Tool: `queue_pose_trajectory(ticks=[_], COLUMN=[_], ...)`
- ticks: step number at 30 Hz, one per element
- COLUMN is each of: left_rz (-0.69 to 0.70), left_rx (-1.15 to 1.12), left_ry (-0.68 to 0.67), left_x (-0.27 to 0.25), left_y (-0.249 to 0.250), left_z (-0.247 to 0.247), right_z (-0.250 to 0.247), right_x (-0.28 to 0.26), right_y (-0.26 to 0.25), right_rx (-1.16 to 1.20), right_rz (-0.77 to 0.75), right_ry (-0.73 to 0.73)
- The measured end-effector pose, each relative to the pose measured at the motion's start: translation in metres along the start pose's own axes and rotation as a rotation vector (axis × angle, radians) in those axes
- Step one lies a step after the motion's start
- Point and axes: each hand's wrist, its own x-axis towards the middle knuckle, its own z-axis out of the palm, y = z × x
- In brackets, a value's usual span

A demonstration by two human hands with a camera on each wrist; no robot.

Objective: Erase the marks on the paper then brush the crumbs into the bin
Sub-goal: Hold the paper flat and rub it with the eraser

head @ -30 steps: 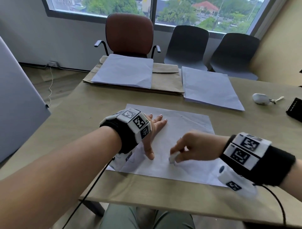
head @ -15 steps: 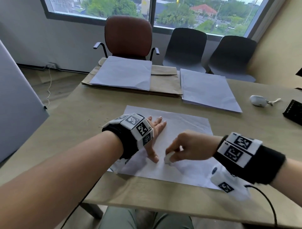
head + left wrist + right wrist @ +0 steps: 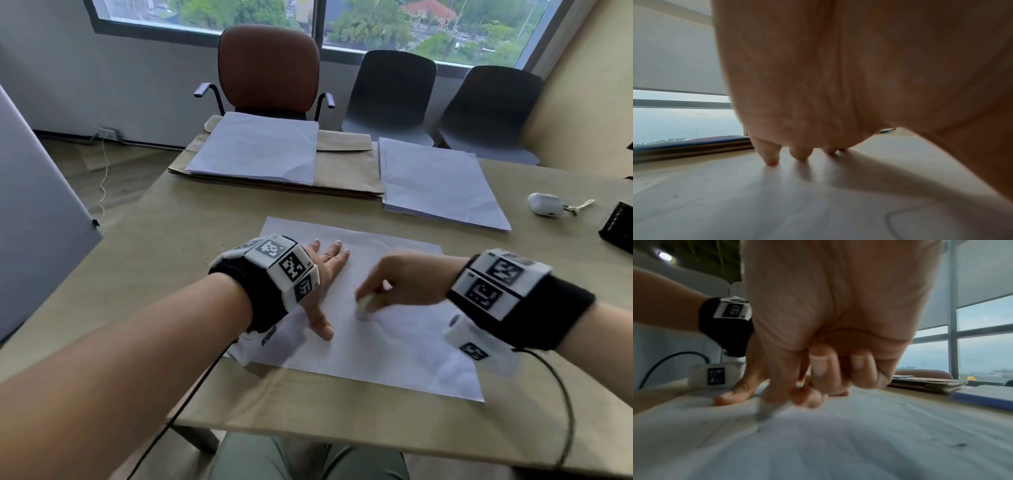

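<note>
Currently the sheet of paper [image 3: 394, 329] lies flat on the near part of the table [image 3: 178, 246], its near edge close to the table's front edge. The left hand [image 3: 325, 274] rests palm-down on the sheet's left portion, fingers straight and slightly spread, thumb angled back toward the person; in the left wrist view the fingertips [image 3: 770, 160] touch the surface and the palm fills most of the frame. The right hand [image 3: 400, 281] is to the right of the left, fingers curled, pinching a small white eraser [image 3: 363, 306] between thumb and forefinger. The eraser's lower end meets the paper near the sheet's middle, just right of the left thumb. In the right wrist view the eraser [image 3: 766, 408] is blurred, tilted, its tip on the sheet; the remaining fingers are folded into the palm. A few small dark specks sit on the paper in that view; whether they are marks or crumbs, cannot tell. At the far side of the table: a stack of white sheets on brown envelopes [image 3: 346, 178], and a second stack of paper [image 3: 435, 181] beside it on the right. A small white case [image 3: 544, 204] lies near the right edge. Three chairs stand behind the table under the window.
</note>
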Motion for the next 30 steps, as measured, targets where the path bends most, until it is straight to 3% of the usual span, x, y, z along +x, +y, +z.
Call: queue_pose_trajectory(ticks=[3, 8, 10, 13, 15, 21, 23, 27, 30], left_rz=[-0.003, 0.006, 0.008, 0.008, 0.005, 0.025, 0.024, 0.024, 0.029], left_rx=[0.001, -0.029, -0.027, 0.001, 0.003, -0.041, -0.036, -0.006, -0.03], left_ry=[0.001, -0.005, -0.008, -0.012, -0.015, -0.015, -0.021, -0.002, 0.002], left_x=[-0.002, -0.004, -0.003, -0.003, -0.003, -0.003, -0.002, -0.002, -0.001], left_y=[-0.001, 0.0, -0.001, -0.002, -0.002, -0.002, -0.002, -0.004, -0.006], left_z=[0.0, -0.001, -0.001, 0.0, 0.0, -0.002, -0.002, 0.001, 0.001], right_z=[0.002, -0.001, -0.005, -0.003, 0.002, -0.004, -0.007, -0.002, 0.005], right_x=[0.016, -0.015, -0.016, 0.001, 0.003, -0.029, -0.018, 0.007, -0.008], right_y=[-0.005, 0.001, -0.004, -0.018, -0.022, -0.011, -0.013, -0.02, -0.016], right_rx=[0.036, -0.097, -0.143, -0.187, -0.217, -0.31, -0.247, -0.16, -0.134], right_rz=[-0.073, -0.05, -0.048, -0.1, -0.118, -0.048, -0.044, -0.077, -0.098], right_ry=[0.171, -0.081, -0.096, 0.121, 0.191, -0.167, -0.1, 0.168, 0.095])
